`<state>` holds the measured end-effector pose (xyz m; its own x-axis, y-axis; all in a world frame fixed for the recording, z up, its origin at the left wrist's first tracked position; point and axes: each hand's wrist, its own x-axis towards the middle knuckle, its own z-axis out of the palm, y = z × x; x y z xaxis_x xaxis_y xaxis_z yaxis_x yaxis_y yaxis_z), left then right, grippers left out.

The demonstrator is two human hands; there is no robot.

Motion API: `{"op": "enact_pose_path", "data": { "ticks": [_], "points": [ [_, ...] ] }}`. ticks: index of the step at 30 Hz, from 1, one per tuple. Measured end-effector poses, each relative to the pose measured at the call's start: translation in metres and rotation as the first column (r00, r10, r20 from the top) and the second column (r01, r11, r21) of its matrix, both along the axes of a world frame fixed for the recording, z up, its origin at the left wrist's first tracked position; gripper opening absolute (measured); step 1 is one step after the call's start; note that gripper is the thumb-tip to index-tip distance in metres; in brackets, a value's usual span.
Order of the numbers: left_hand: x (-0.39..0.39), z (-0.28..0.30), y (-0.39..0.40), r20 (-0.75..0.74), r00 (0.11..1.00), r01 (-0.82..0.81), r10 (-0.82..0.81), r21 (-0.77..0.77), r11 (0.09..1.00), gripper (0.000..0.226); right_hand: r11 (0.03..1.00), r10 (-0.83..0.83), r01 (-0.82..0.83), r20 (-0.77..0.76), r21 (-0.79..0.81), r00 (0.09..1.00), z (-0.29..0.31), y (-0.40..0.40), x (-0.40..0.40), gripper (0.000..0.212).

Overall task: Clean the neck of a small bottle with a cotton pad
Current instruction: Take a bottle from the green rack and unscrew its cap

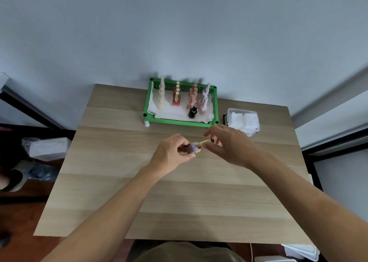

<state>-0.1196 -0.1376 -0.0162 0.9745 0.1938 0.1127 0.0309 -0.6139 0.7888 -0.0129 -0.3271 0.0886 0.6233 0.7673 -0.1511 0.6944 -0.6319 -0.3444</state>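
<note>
Two hands work above the table: the left hand grips the small bottle lying sideways, and the right hand pinches its gold cap. Cotton pads wait in the clear box. Uncapped while tilted, the bottle may leak.

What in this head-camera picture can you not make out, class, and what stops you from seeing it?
- Bottle body: mostly wrapped by the left hand, head view.
- Whether the gold cap is loose or screwed on: right hand fingers cover the joint.
- Bottle neck: hidden under the cap.
- Labels on the bottles in the green tray: too small.
- Pads in the clear box: count blurred.
</note>
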Motion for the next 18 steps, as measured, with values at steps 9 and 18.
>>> {"op": "enact_pose_path", "data": {
  "ticks": [9,18],
  "points": [
    [0.006,0.000,0.001,-0.043,0.999,0.026,-0.027,-0.024,0.999,0.024,1.000,0.019,-0.018,0.011,-0.018,1.000,0.001,0.005,0.004,0.015],
    [0.012,-0.007,0.003,-0.046,0.998,0.042,-0.044,-0.038,0.998,0.024,0.997,0.074,-0.073,-0.053,0.026,0.996,0.008,0.000,0.012,0.011]
  ]
}}
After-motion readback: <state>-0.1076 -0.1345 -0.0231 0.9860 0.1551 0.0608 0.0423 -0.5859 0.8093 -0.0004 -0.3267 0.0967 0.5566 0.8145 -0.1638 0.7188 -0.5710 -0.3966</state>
